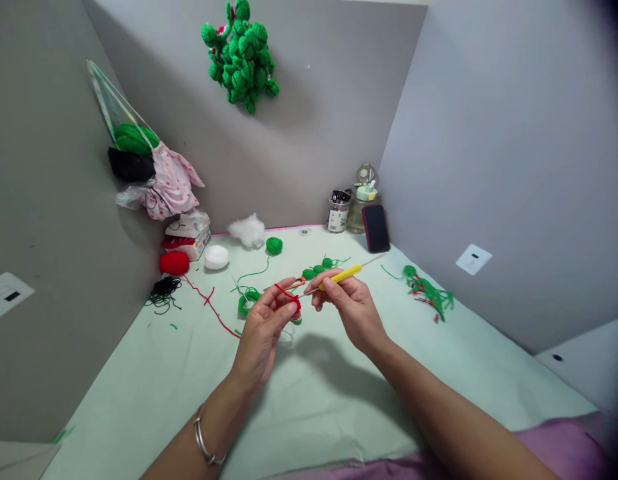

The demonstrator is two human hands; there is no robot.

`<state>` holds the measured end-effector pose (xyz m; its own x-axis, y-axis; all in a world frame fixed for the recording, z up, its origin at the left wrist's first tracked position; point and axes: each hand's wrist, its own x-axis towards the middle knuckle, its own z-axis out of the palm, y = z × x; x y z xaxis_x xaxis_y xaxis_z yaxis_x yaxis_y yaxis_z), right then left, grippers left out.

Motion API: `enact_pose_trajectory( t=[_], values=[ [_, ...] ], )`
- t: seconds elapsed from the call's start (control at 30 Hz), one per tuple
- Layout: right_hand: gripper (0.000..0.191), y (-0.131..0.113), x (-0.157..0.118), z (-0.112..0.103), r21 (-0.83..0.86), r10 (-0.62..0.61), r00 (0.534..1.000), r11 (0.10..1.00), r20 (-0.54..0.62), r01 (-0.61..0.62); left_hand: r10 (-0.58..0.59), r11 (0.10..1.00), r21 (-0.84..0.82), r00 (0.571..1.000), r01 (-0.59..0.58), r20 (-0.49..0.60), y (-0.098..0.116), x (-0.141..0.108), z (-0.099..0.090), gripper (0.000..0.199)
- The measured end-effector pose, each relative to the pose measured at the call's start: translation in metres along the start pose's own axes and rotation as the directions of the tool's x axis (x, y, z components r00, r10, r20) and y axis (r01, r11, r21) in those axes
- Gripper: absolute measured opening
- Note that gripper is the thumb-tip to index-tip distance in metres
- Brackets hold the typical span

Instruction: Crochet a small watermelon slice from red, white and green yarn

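My left hand (265, 327) pinches a small crochet piece (297, 311) of red yarn with some green at its lower edge. Red yarn loops over the left fingers and runs back across the table to a red yarn ball (175, 263). In my right hand (351, 303) is a crochet hook (343, 275) with a yellow handle, closed in the fingers, its metal tip at the red piece. Behind the hands lie small green crocheted balls (318, 270) and orange-handled scissors (296, 283), partly hidden. A green crocheted ring (247, 302) rests beside the left hand.
At the back stand a white yarn ball (217, 257), white stuffing (247, 231), a green yarn ball (274, 245), a pen cup (338, 212), a bottle (357, 215) and a phone (377, 229). Black yarn (163, 292) lies left, green yarn scraps (431, 295) right. Green crocheted pieces (243, 57) hang above.
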<state>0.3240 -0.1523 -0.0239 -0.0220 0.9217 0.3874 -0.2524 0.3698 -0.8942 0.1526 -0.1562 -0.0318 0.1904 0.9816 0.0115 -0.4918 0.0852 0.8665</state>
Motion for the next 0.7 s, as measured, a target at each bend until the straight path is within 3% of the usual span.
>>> enact_pose_trajectory(
  t=[0.53,0.7],
  values=[
    [0.032,0.0024,-0.0010,-0.0018,-0.043,-0.019,1.000,0.999,0.009,0.019,0.010,1.000,0.007,1.000,-0.010,-0.003,0.0004,-0.0001,0.0006,0.046],
    [0.031,0.0010,-0.0025,-0.0014,-0.100,-0.052,0.998,0.994,0.021,0.054,0.019,1.000,0.020,0.999,-0.019,-0.028,0.0006,-0.0012,0.0012,0.068]
  ],
)
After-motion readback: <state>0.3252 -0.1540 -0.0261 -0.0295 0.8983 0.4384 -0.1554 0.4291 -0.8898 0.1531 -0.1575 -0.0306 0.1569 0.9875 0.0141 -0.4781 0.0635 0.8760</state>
